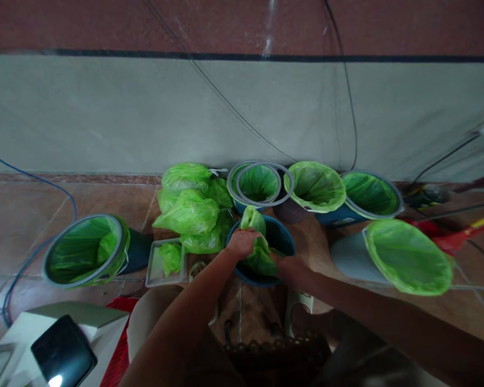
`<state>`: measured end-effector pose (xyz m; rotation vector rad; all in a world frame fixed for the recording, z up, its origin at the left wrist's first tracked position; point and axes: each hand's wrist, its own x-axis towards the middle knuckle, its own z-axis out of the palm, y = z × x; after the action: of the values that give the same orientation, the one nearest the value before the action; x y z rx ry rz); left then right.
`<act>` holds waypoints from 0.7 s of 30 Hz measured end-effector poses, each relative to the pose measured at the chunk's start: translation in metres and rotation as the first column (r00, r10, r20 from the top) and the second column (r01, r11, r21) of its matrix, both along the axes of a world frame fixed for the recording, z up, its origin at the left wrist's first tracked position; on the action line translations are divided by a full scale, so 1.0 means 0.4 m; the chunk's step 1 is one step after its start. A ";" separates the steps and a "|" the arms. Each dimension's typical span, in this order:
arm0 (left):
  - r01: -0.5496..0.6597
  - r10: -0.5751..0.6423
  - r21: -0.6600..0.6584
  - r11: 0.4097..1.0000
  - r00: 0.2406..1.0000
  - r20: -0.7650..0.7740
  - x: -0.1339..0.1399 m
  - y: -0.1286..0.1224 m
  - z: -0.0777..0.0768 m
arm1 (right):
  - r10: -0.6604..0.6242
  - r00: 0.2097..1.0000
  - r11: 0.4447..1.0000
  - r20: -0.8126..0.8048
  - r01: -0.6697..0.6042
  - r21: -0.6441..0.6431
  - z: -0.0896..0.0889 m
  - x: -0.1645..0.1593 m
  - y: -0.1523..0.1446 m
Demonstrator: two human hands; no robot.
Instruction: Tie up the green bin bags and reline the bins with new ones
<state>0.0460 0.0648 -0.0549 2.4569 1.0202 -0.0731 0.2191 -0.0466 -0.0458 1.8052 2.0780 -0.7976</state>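
In the middle of the head view stands a blue trash bin point(286, 231) between my feet. A green plastic bag point(258, 255) is bunched up inside it and rises over its far rim. My left hand point(244, 243) is closed around the upper part of the bag, at the bin's left side. Lower and to the right, my right hand point(292, 270) grips the same bag near the rim; its fingers are partly hidden in the bag and shadow. Behind the bin, a loose grey ring point(289, 185) rests across another lined bin point(246, 207).
Several green bags point(196, 212) are piled left of the bins, behind a clear tray point(155, 263). Lined bins stand by the wall, including one at left point(139, 250) and one tilted at right point(353, 258). A white box point(32, 328) carries a phone point(64, 349). Cables hang along the wall.
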 end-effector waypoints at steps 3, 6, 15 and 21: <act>-0.036 0.037 -0.019 0.999 0.998 0.058 0.010 0.012 0.003 | 0.075 0.993 0.984 -0.093 -0.089 -0.155 0.013 -0.029 -0.058; 0.019 -0.018 -0.010 1.000 0.993 0.114 0.018 0.008 0.001 | 0.072 0.941 0.980 -0.330 -0.129 -0.153 0.044 -0.043 -0.037; -0.044 0.042 0.005 0.999 0.977 0.210 0.032 -0.037 0.002 | -0.413 0.860 0.861 -0.299 0.476 0.180 0.027 -0.045 0.144; -0.554 0.551 0.016 0.833 0.831 0.078 0.037 -0.069 -0.019 | -0.586 0.688 0.710 -0.427 0.691 0.139 -0.044 -0.018 0.091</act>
<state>0.0609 0.0373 -0.0623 2.0775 1.6692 0.2248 0.2120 -0.0103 -0.0633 2.8375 1.7853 -1.0969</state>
